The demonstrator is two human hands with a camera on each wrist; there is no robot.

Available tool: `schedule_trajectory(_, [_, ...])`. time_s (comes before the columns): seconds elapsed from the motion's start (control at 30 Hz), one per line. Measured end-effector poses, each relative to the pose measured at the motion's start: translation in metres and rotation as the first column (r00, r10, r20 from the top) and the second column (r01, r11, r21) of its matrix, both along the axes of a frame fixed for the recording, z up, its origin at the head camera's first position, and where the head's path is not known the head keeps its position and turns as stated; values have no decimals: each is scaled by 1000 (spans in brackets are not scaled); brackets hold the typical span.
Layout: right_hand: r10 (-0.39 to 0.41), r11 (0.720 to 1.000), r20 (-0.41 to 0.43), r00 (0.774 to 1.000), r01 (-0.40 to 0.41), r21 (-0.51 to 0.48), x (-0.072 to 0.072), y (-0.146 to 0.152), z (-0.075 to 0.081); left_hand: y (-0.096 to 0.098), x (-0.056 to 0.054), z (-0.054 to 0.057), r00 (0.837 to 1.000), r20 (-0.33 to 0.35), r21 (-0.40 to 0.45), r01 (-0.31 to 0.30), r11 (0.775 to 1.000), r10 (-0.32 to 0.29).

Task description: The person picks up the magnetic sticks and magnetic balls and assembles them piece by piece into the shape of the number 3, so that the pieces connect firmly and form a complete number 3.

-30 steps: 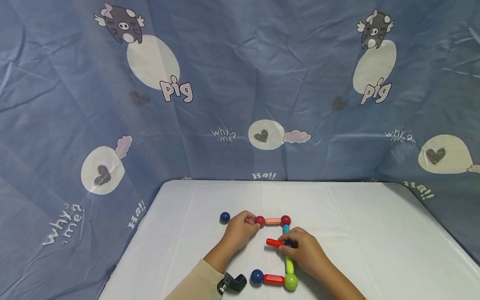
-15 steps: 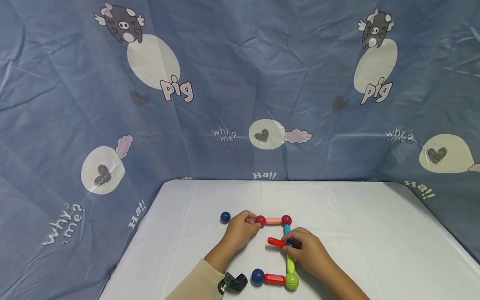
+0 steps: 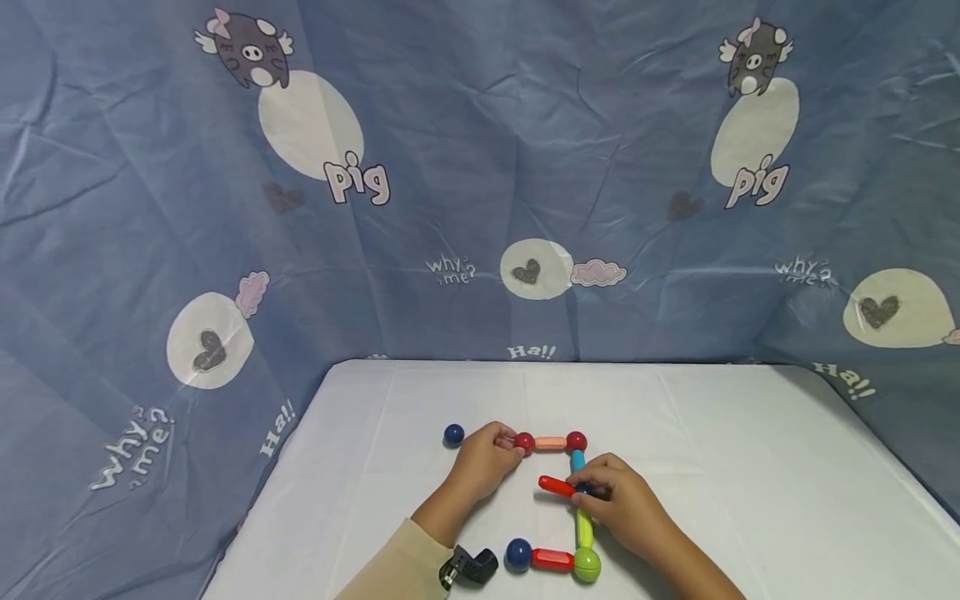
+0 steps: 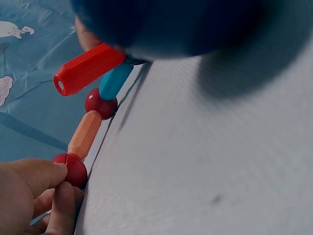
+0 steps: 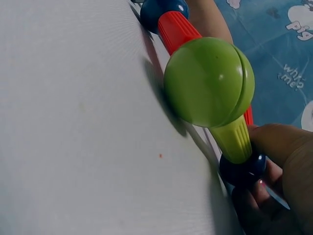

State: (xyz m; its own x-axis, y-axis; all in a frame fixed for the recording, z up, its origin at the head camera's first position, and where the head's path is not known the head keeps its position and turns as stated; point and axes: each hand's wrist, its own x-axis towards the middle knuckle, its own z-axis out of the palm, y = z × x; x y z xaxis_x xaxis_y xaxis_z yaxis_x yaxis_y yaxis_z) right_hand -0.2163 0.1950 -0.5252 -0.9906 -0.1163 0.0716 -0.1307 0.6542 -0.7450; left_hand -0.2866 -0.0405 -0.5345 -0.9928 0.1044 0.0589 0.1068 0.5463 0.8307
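My left hand [image 3: 483,458] pinches a red ball [image 4: 76,171] at the left end of the far row. A peach magnetic stick [image 3: 551,443] joins it to another red ball [image 3: 576,441]. From there a light blue stick [image 3: 577,461] runs toward me to a dark blue ball [image 5: 243,172], which my right hand [image 3: 626,504] grips between thumb and fingers. A red stick [image 4: 90,68] juts left from that ball, its near end free and raised over the table. A yellow-green stick [image 3: 584,529] leads on to a green ball [image 3: 587,565].
Another red stick [image 3: 552,560] joins the green ball to a blue ball [image 3: 519,555] in front. A loose blue ball [image 3: 453,434] lies left of my left hand. A white cloth covers the table [image 3: 720,450]; a blue printed curtain [image 3: 420,208] hangs behind.
My right fingers have slid a little rightward from the red stick's end onto the blue ball. My left hand keeps its hold on the red ball.
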Motion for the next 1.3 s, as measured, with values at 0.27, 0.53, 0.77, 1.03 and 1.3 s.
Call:
schedule_trajectory(0.27, [-5, 999, 23, 1000, 6, -39, -1, 3, 2, 1, -1, 3, 1000, -7, 3, -2, 1000, 2])
schedule_trajectory(0.53, [1, 999, 66, 998, 2, -45, 0, 1, 1, -1, 3, 2, 1000, 9, 20, -1, 1000, 1])
schedule_trajectory(0.77, [11, 999, 66, 998, -8, -38, 2, 0, 0, -3, 8, 10, 1000, 20, -27, -1, 1000, 2])
schedule_trajectory(1.03, [-9, 1000, 89, 996, 10, -9, 1, -1, -1, -23, 5, 40, 984, -157, -90, -96, 991, 81])
schedule_trajectory(1.3, [-22, 1000, 75, 997, 22, 3, 1, -2, -2, -63, -3, 52, 969, -151, -39, -202, 979, 194])
